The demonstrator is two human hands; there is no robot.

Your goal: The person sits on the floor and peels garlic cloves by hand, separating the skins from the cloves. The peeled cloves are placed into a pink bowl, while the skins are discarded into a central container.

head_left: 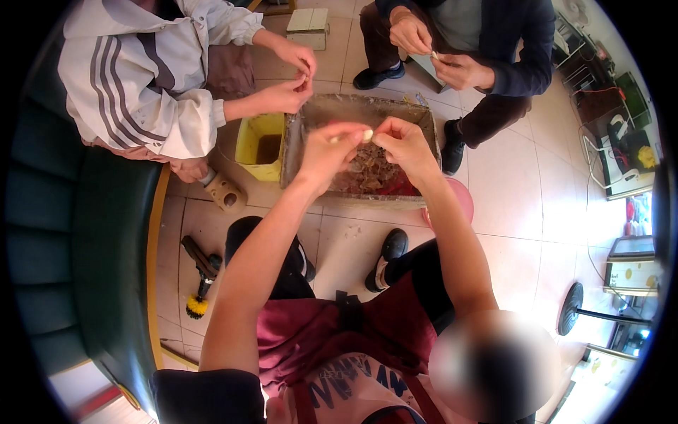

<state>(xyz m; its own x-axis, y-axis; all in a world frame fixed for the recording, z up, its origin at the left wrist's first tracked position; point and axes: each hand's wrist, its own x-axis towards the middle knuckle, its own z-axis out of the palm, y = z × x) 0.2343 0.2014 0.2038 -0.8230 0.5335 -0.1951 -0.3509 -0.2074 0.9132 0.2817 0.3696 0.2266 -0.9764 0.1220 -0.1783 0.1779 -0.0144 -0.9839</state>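
My left hand (332, 152) and my right hand (399, 145) meet over a worn rectangular bin (291, 159) in the middle of the view. Both have their fingers closed on a small pale clove-like piece (368, 134), the left from one side and the right pinching at the other. Under my hands, the bin holds a heap of brown papery scraps (369, 173), with some red material among them. The bottom of the bin is partly hidden by my hands.
Two people sit opposite, their hands (296, 88) (452, 67) pinching small pieces. A yellow container (254, 152) and pink basin (459, 201) flank the bin. A green bench (106, 240), tool with yellow brush (198, 300), white box (307, 28) and round black stand (568, 311) surround us.
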